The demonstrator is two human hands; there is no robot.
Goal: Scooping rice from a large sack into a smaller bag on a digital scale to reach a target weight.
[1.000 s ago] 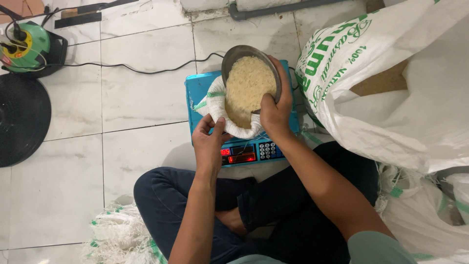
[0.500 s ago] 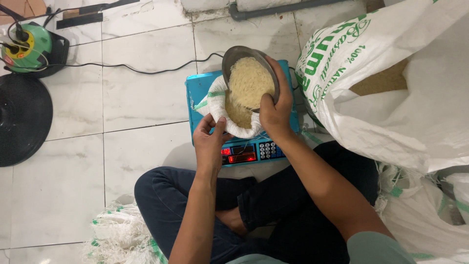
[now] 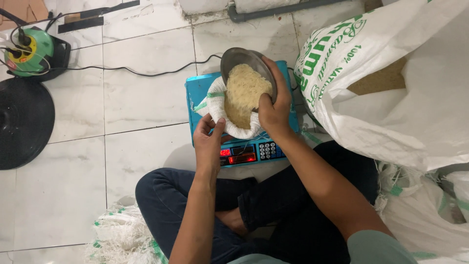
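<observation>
At the centre of the frame our right hand (image 3: pixel 274 111) grips the rim of a round metal bowl (image 3: pixel 233 57), fingers curled over its right edge, tilting it so the pale rice (image 3: pixel 245 90) inside slides toward a small white sack (image 3: pixel 218 103). Our left hand (image 3: pixel 209 141), just below and to the left, pinches the sack's rolled mouth between thumb and fingers, holding it open under the bowl. Sack and bowl sit over a blue electronic scale (image 3: pixel 195 93) whose red display and keypad face us along its lower edge. Below that, our crossed legs in dark trousers (image 3: pixel 166 195) fill the bottom middle. On the right a large white sack (image 3: pixel 415 112) with green print stands open, grain showing inside. Far upper left sits a green machine (image 3: pixel 30 54) with a black cable (image 3: pixel 146 73) trailing across the white tiled floor (image 3: pixel 73 195), and a black disc (image 3: pixel 22 122) lies at the left edge.
</observation>
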